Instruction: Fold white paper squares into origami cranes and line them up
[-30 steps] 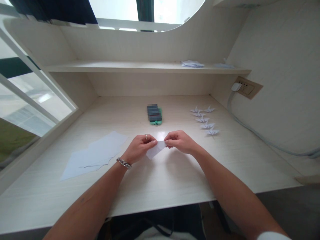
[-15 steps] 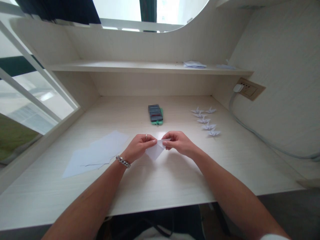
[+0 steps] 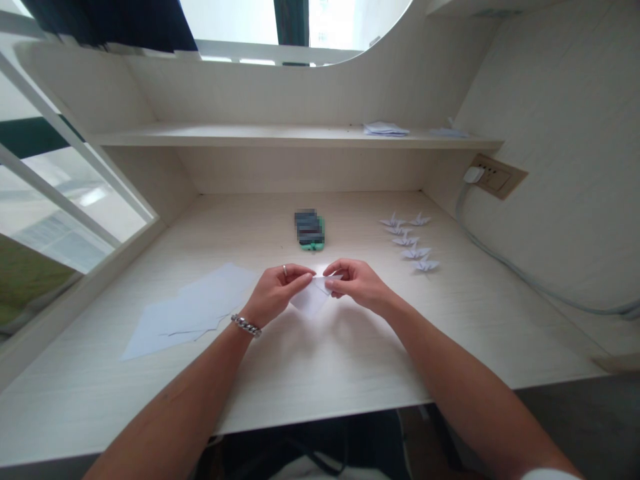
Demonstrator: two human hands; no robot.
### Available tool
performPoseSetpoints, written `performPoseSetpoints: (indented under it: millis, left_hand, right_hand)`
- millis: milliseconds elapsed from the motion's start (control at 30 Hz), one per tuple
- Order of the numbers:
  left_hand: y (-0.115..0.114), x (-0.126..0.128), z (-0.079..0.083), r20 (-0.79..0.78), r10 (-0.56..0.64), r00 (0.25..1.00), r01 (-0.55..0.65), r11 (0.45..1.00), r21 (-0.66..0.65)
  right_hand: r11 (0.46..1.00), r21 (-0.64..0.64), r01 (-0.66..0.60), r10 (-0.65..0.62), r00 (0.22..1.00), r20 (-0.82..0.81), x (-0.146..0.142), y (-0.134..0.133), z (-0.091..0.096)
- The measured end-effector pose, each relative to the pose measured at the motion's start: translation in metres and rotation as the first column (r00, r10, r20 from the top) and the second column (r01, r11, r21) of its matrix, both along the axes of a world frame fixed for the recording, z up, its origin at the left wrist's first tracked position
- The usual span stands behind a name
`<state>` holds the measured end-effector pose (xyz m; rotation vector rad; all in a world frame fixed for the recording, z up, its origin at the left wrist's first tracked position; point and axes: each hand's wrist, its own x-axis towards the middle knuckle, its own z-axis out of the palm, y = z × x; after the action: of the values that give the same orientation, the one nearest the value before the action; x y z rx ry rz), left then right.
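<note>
A small folded sheet of white paper [image 3: 309, 301] is held between my two hands above the desk, its lower corner pointing toward me. My left hand [image 3: 275, 288], with a ring and a chain bracelet, pinches its upper left edge between thumb and fingers. On the other side, my right hand [image 3: 357, 283] grips the upper right corner, thumb in front. Several folded paper cranes [image 3: 416, 253] stand in a cluster beyond my right hand. Loose white paper sheets [image 3: 200, 300] lie overlapping to the left of my left hand.
A dark, pixel-blurred object with a green edge [image 3: 311, 230] lies at mid-desk behind my hands. Folded papers [image 3: 385, 129] rest on the shelf [image 3: 250, 141] above. A grey cable [image 3: 520, 273] runs from the wall socket [image 3: 497, 176] down along the right side.
My left thumb and fingers have shifted slightly along the top edge of the folded paper. My right hand keeps its grip. The view has moved a little.
</note>
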<state>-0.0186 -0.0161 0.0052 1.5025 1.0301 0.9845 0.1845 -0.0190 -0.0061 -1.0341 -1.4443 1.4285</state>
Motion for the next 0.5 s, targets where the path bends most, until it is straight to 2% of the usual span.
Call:
performPoseSetpoints:
  millis: [100,233,367,500]
  left_hand:
    - [-0.0011,0.0038,-0.0003,-0.025,0.044,0.999,-0.043,0.998,0.035]
    - [-0.0014,0.0061,-0.0009,0.037,0.076,0.996,-0.076,0.997,0.012]
    - [0.0004,0.0053,-0.0023,0.119,0.101,0.988,-0.100,0.995,-0.008]
    - [0.0015,0.0044,-0.0030,0.130,0.076,0.989,-0.073,0.997,-0.032]
  right_hand:
    - [0.999,0.018,0.027,-0.027,1.000,0.012,-0.0031,-0.0014,-0.0010]
    - [1.000,-0.002,0.014,-0.014,1.000,-0.011,-0.0075,-0.0031,-0.0012]
    - [0.999,-0.022,0.043,-0.045,0.994,-0.103,-0.0090,-0.0024,-0.0001]
    - [0.999,0.005,0.054,-0.054,0.994,-0.092,-0.0077,-0.0021,-0.0025]
